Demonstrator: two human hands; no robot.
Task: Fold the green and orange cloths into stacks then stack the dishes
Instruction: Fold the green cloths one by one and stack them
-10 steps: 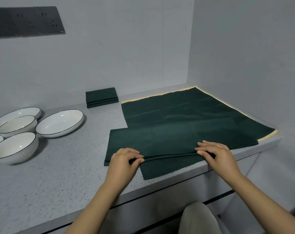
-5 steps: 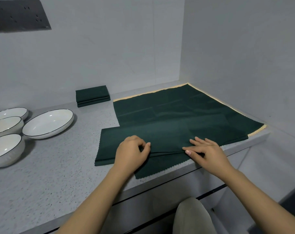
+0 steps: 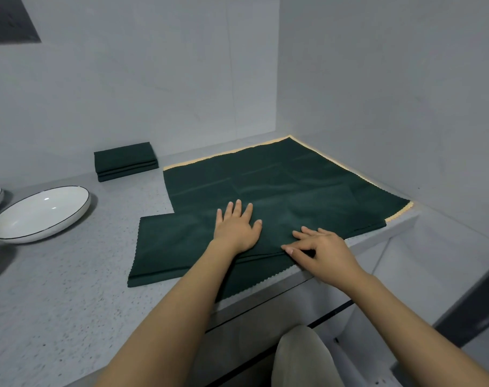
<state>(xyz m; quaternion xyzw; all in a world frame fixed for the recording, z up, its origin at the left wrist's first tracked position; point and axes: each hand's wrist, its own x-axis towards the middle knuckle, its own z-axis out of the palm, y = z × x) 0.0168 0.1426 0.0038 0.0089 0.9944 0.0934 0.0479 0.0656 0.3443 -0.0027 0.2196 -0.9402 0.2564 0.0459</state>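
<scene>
Mid-fold at centre frame: the left hand [image 3: 236, 229] lies flat, fingers spread, on the half-folded green cloth [image 3: 182, 244] on the tabletop [image 3: 56, 289], while the right hand [image 3: 320, 252] pinches its near edge. Next, I judge, comes a second fold, edges aligned, before it joins the folded stack [image 3: 125, 161] at upper left.

A dark green cloth [image 3: 182, 244], folded in half, is lying flat on more spread green cloths [image 3: 279, 185]; orange cloth [image 3: 360, 174] is peeking underneath. Folded stack [image 3: 125, 161] and white dishes [image 3: 39, 213] are sitting left.
</scene>
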